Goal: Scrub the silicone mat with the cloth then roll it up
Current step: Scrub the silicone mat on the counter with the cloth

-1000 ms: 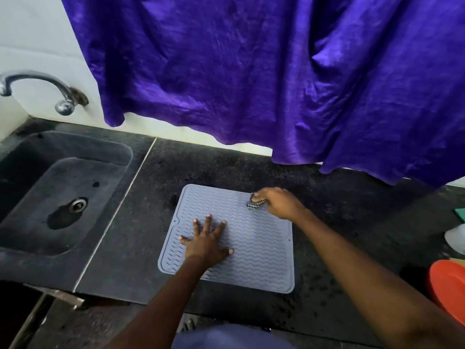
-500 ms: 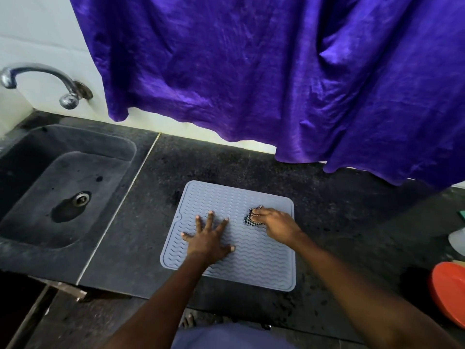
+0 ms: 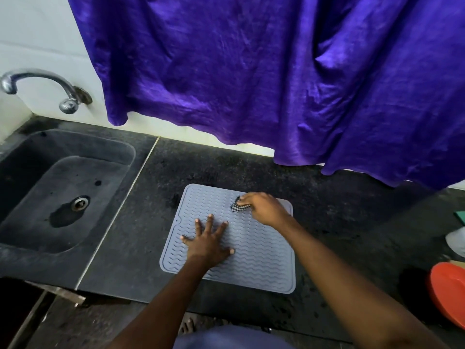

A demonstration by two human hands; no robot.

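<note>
A pale grey silicone mat [image 3: 261, 263] with wavy ridges lies flat on the dark stone counter [image 3: 141, 243]. My left hand [image 3: 208, 244] presses flat on the mat's left half, fingers spread, holding nothing. My right hand [image 3: 264, 207] rests near the mat's far right corner, fingers closed on a small black-and-white checked cloth [image 3: 237, 206] that touches the mat. Most of the cloth is hidden under my fingers.
A dark sink [image 3: 57, 190] with a drain lies to the left under a chrome tap [image 3: 63, 94]. A purple curtain [image 3: 276, 79] hangs over the counter's back. An orange bowl [image 3: 448, 293] and a white object [image 3: 456, 241] sit at the right edge.
My right hand has moved the cloth from the mat's middle back toward the far right corner. My left hand stays pressed in place.
</note>
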